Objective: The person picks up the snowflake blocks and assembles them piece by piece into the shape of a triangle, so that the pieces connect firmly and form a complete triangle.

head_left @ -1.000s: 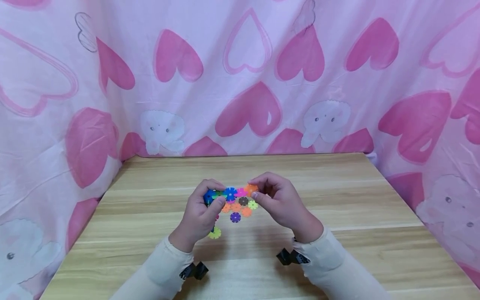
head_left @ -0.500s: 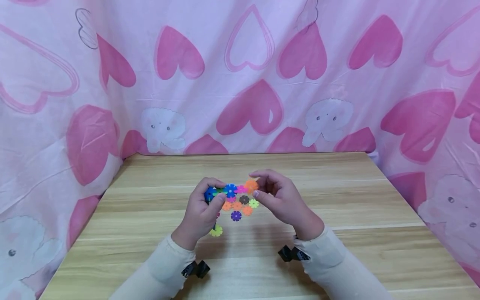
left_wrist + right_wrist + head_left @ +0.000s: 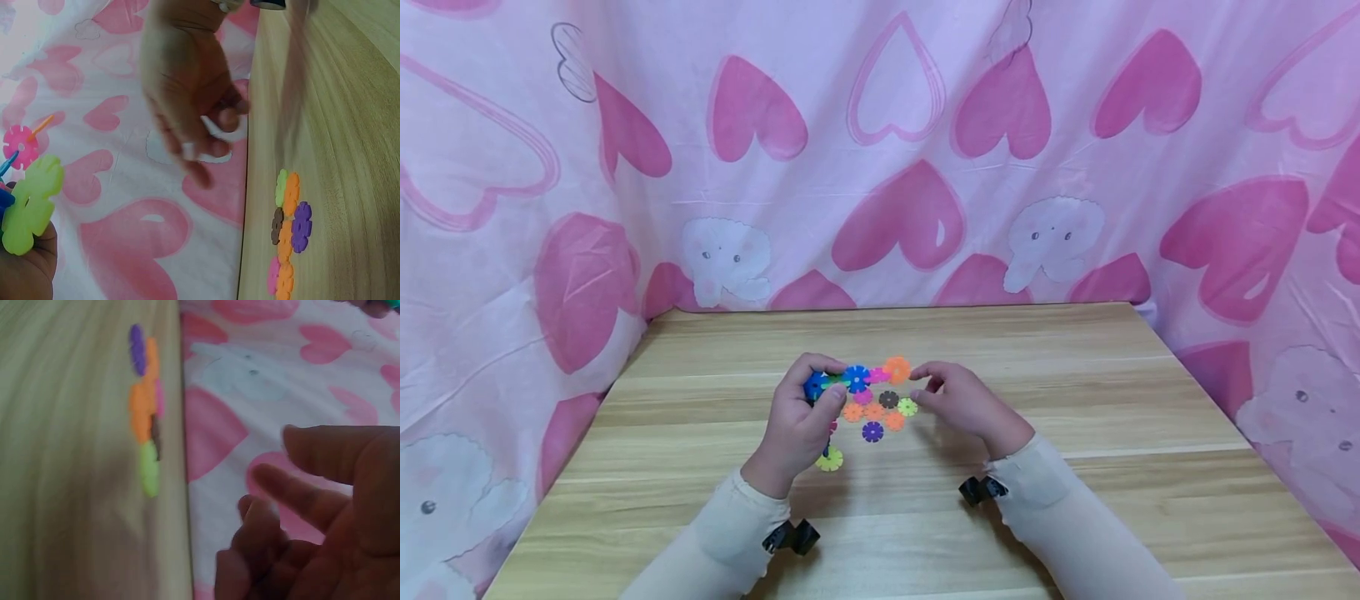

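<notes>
**Chain of snowflake discs held above the table**

Held up over the middle of the table: a short chain of interlocked plastic snowflake discs (image 3: 857,377), blue, green, blue, pink and orange from left to right. Pinched at its blue-green end by the left hand (image 3: 801,417), thumb and curled fingers closed round the discs. Just right of the orange end, not touching it, the right hand (image 3: 958,400), fingers loosely bent and holding nothing.

Lying flat on the table just below the chain: a cluster of loose plastic snowflake discs (image 3: 877,412), orange, pink, brown, yellow-green and purple, touching or overlapping one another. Partly hidden under the left wrist, a single yellow-green plastic disc (image 3: 831,459).

From the left wrist view only: a lime-green disc (image 3: 30,203) close up against the thumb, with a pink disc (image 3: 20,145) beyond it, and the right hand blurred opposite. From the right wrist view: the loose cluster edge-on (image 3: 145,406), and the right fingers (image 3: 294,487) bent apart round empty air, something the head view leaves less plain.

Underneath, a light wooden table (image 3: 1075,400) with plank grain. Around its far and side edges, a pink cloth printed with hearts and white elephants (image 3: 895,167). On both arms, cream long sleeves (image 3: 730,533).
</notes>
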A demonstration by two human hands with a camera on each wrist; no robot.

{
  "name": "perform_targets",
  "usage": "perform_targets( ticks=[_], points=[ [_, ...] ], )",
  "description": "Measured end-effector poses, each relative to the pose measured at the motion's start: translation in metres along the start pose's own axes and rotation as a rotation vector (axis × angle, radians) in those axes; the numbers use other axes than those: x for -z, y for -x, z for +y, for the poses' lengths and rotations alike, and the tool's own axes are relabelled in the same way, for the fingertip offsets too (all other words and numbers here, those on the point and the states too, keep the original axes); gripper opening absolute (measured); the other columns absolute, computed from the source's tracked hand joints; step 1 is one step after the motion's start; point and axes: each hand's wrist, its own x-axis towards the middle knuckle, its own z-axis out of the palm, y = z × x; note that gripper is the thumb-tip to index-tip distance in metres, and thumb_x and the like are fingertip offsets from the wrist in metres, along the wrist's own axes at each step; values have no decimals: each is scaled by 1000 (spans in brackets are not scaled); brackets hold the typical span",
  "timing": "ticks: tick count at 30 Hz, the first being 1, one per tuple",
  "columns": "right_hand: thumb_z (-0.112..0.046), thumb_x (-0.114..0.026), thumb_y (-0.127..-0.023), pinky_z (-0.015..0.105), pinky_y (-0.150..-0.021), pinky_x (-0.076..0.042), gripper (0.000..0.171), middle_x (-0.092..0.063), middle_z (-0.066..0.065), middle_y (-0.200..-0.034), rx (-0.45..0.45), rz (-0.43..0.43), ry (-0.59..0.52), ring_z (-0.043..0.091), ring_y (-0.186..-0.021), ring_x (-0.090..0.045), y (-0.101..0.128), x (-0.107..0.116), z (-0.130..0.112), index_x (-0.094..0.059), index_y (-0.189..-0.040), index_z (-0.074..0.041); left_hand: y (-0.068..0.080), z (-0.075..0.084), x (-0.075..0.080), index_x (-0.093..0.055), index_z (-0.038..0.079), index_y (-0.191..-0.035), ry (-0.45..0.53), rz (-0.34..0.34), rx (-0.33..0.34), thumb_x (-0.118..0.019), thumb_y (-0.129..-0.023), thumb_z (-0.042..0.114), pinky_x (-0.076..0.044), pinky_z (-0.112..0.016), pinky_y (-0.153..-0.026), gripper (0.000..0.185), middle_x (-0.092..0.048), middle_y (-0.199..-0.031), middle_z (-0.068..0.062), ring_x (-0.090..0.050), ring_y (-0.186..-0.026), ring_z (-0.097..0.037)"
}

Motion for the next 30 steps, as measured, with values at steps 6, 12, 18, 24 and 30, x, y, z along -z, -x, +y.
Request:
perform_targets(
  ticks=[6,12,18,24,30],
  points=[
    [-30,-71,-101,39,-71,-51,47,-63,9,-142,-155,-140,90,30,-102,-60,2,-7,8,-62,-147,-32,0,-2,-1,-58,5,-122,16,-11,-5,-54,-102,-1,-45,-23,-51,21,-49,-75,-1,-45,-59,-14],
    [-29,-75,-98,55,-102,-47,57,-51,5,-160,-177,-218,136,30,-127,-52,3,-8,11,-57,-151,-38,0,-3,-2,-58,5,-122,14,-17,2,-55,-102,1,-46,-23,-53,21,-49,-76,-2,-46,-61,-15],
    [-22,-75,-96,58,-96,-54,48,-58,3,-152,-151,-186,202,30,-112,-59,1,-10,13,-66,-143,-33,0,-2,-3,-59,6,-122,-17,-9,19,-57,-101,2,-51,-23,-59,21,-52,-83,-3,-51,-69,-15],
    [-10,-80,-91,48,-95,-54,35,-68,4,-135,-78,-111,325,25,-105,-59,-1,-12,9,-76,-123,-22,0,-1,-3,-59,6,-121,-18,-12,22,-56,-101,2,-51,-23,-60,21,-52,-83,-2,-51,-68,-14],
    [-3,-80,-88,36,-73,-51,23,-67,2,-96,-66,-114,392,22,-81,-56,-1,-14,7,-72,-103,-19,1,-1,-3,-59,6,-121,-26,-14,30,-57,-101,3,-51,-23,-60,21,-52,-85,-4,-51,-70,-15]
  ],
)
